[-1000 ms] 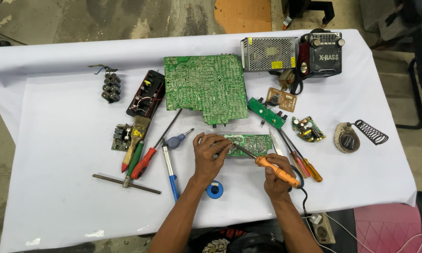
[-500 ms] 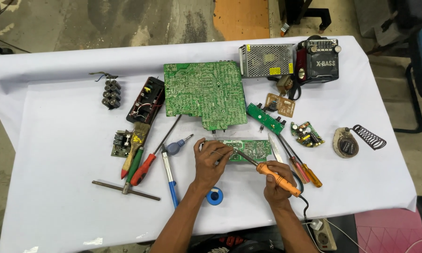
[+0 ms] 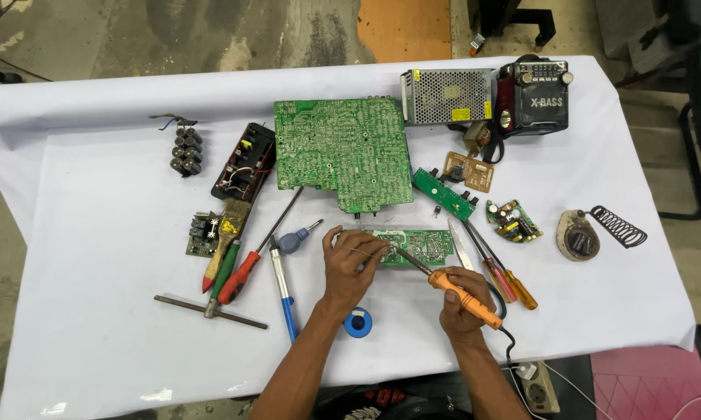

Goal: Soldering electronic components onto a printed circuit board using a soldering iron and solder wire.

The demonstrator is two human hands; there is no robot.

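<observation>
Centrally, the small green circuit board (image 3: 411,246) is lying flat on the white table (image 3: 94,233), just below the large green circuit board (image 3: 343,152), which is serving as landmark. The left hand (image 3: 352,260) is resting on the small board's left end, fingers curled and pinching what seems to be thin solder wire, though the wire is too fine to confirm. The right hand (image 3: 463,299) is grasping the orange-handled soldering iron (image 3: 444,284), its tip touching the small board beside the left fingertips. The step in hand is judged to be soldering a joint on the small board; the next move is calling for a steady tip and a pinned board. Below and left of the landmark, screwdrivers (image 3: 241,272) and a brush (image 3: 224,241) are lying together; a blue tape roll (image 3: 358,323) is sitting below the left hand. Right of the landmark, a metal-caged power supply (image 3: 446,96), a dark radio (image 3: 534,95) and a coiled iron stand (image 3: 599,232) are standing well apart from the work
</observation>
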